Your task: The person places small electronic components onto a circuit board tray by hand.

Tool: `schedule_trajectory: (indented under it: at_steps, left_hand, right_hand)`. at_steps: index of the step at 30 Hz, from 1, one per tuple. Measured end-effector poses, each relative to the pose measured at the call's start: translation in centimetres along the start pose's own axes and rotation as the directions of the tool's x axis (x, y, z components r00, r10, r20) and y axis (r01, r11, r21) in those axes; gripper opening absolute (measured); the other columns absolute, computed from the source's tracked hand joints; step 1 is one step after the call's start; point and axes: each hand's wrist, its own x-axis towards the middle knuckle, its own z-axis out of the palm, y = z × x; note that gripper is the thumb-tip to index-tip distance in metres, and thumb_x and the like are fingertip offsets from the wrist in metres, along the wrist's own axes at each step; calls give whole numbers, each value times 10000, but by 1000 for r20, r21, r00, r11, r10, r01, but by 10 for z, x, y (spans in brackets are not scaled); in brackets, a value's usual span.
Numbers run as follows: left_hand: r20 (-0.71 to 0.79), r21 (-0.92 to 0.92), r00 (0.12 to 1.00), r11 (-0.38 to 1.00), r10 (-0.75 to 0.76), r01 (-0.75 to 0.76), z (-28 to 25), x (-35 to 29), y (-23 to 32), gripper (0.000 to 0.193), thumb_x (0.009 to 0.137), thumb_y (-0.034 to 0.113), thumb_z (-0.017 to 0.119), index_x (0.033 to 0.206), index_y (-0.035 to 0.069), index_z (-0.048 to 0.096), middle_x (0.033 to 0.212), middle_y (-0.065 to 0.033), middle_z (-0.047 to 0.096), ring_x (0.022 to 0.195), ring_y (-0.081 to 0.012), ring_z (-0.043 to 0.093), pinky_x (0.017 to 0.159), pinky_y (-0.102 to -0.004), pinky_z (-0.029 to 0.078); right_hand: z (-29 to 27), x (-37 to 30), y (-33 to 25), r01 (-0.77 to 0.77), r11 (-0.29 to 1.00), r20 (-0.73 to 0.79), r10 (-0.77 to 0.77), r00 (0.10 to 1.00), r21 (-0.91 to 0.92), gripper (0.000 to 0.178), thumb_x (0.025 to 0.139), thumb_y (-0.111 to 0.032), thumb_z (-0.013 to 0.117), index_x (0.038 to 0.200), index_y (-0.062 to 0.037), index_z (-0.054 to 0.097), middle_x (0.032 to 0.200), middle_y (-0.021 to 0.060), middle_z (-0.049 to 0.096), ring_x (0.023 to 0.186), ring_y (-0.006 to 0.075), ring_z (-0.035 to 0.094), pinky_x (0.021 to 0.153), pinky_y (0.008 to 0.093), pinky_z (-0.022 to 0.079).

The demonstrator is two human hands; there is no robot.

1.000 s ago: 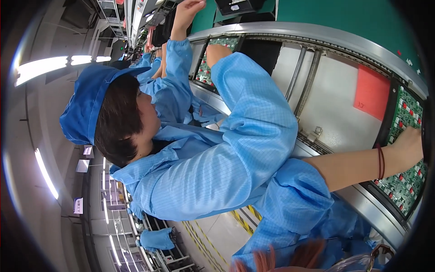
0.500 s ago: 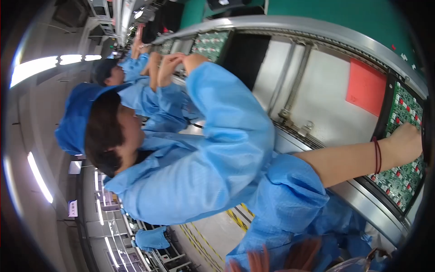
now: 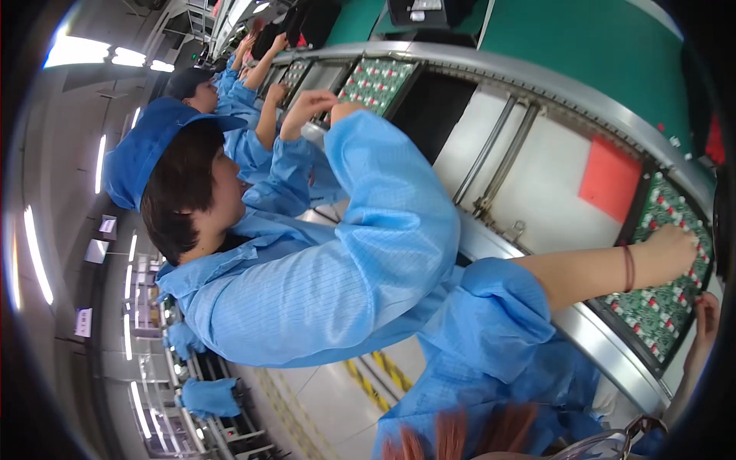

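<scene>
A green circuit board (image 3: 648,310) in a dark frame lies on the conveyor line at the right, crowded with small white and red parts. My left hand (image 3: 668,253), with a dark red band at its wrist, rests over the board's middle. Its fingers are curled and pressed together at the tips; whatever they pinch is hidden. At the board's right edge my right hand (image 3: 707,318) shows only in part, cut by the picture's dark rim. Its fingers are bent inward close to the parts, and I cannot make out what is between them.
A co-worker (image 3: 307,268) in blue works close on my left, hands near another board (image 3: 376,84). Between the boards lie a red sheet (image 3: 609,178), metal rods (image 3: 506,149) and a black panel (image 3: 441,111). A metal rail (image 3: 552,83) borders a green surface (image 3: 567,38).
The view has shifted, bringing more of the near board into sight. My right hand has come into view at its edge. My left hand stays over the board.
</scene>
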Motion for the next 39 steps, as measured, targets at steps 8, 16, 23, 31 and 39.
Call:
schedule_trajectory:
  at_steps: [8,16,23,31,39]
  left_hand:
    - [45,-41,999,999,-14,16,-61,-21,-13,78,730,17,490,763,-7,557,836,-197,549,777,-352,572,680,-436,472]
    - [175,-175,983,980,-61,92,-87,10,4,96,743,44,612,824,17,656,817,-118,595,719,-277,588,646,-330,470]
    - [246,-147,941,951,-232,272,-90,14,14,110,741,56,646,843,16,633,783,-86,595,572,-186,528,544,-274,431]
    - [162,-87,974,981,-159,175,-78,8,14,131,735,69,660,843,25,601,802,-77,556,598,-184,549,549,-277,450]
    - [82,-145,982,973,-171,182,-70,6,15,87,763,34,627,842,-2,622,849,-75,566,621,-173,566,550,-263,448]
  right_hand:
    - [56,12,-73,101,960,63,-121,991,259,135,792,-13,607,919,-24,566,871,36,595,835,112,576,738,231,462]
    - [25,10,-78,285,959,-79,-285,955,-11,168,792,-31,593,959,-8,597,829,52,618,759,106,555,732,258,437]
    - [25,12,-65,306,950,-125,-311,942,-62,176,767,-51,619,939,-15,610,817,55,609,729,122,549,701,265,443]
    - [29,13,-65,339,934,-72,-348,935,-109,169,755,-68,638,918,-31,619,834,63,604,711,142,553,655,274,450]
    - [31,11,-63,377,926,-78,-378,922,-28,178,761,-86,632,931,-37,610,835,74,594,680,163,558,638,286,458]
